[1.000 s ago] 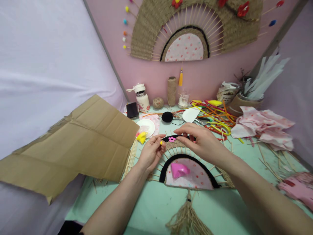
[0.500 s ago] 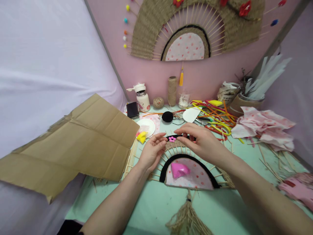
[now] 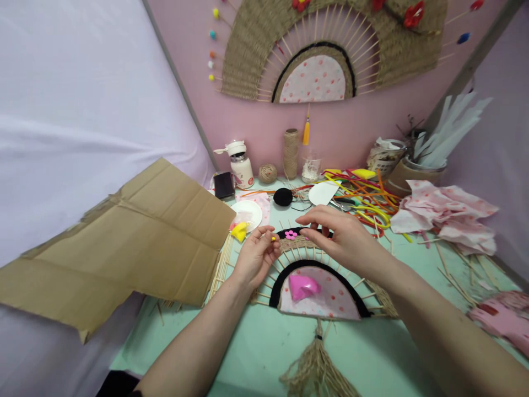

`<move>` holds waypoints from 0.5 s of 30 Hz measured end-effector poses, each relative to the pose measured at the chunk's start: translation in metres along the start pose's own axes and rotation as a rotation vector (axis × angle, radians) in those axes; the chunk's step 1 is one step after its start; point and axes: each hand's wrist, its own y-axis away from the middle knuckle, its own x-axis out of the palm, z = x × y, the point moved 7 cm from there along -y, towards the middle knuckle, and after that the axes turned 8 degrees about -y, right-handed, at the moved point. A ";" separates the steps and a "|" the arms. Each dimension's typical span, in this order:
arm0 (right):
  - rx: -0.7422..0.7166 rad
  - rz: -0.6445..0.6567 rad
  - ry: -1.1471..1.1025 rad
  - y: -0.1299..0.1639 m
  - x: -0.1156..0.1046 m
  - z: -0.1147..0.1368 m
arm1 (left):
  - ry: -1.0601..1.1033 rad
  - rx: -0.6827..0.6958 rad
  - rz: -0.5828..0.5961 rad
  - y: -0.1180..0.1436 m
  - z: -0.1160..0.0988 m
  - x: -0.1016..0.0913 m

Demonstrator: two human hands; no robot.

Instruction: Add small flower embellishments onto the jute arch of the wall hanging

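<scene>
A half-round woven fan (image 3: 318, 286) of sticks and jute, with a black rim and a pink dotted centre, lies on the green table. A small pink flower (image 3: 291, 235) sits on its upper black band (image 3: 285, 234). My left hand (image 3: 256, 258) pinches a tiny yellow bead (image 3: 273, 238) just left of the flower. My right hand (image 3: 343, 240) hovers over the band on the right, fingers bent and apart, holding nothing that I can see. A pink clay lump (image 3: 303, 287) rests on the dotted centre. A jute tassel (image 3: 316, 366) hangs from the fan's base.
A big cardboard sheet (image 3: 124, 242) lies at the left. A white dish (image 3: 248, 214), yellow clay (image 3: 239, 231), a bottle (image 3: 241, 165), twine spools (image 3: 291, 151), a black pompom (image 3: 283, 197) and coloured pipe cleaners (image 3: 363, 198) crowd the back. Pink cloth (image 3: 450, 212) sits right. A finished fan (image 3: 326, 49) hangs on the wall.
My left hand drew back a little from the flower with the yellow bead. My right hand's fingers lifted off the black band and spread slightly.
</scene>
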 end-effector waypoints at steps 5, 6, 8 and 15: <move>0.006 0.004 0.004 0.000 0.000 0.000 | -0.012 0.012 -0.018 0.000 0.000 -0.001; 0.005 0.007 0.003 0.000 0.000 0.000 | -0.002 0.018 -0.008 0.000 -0.001 0.000; 0.002 0.012 0.001 0.000 0.001 0.000 | 0.029 0.026 0.019 0.001 -0.001 0.002; 0.006 0.020 0.005 0.000 0.002 -0.001 | 0.058 0.004 0.008 -0.001 0.000 0.000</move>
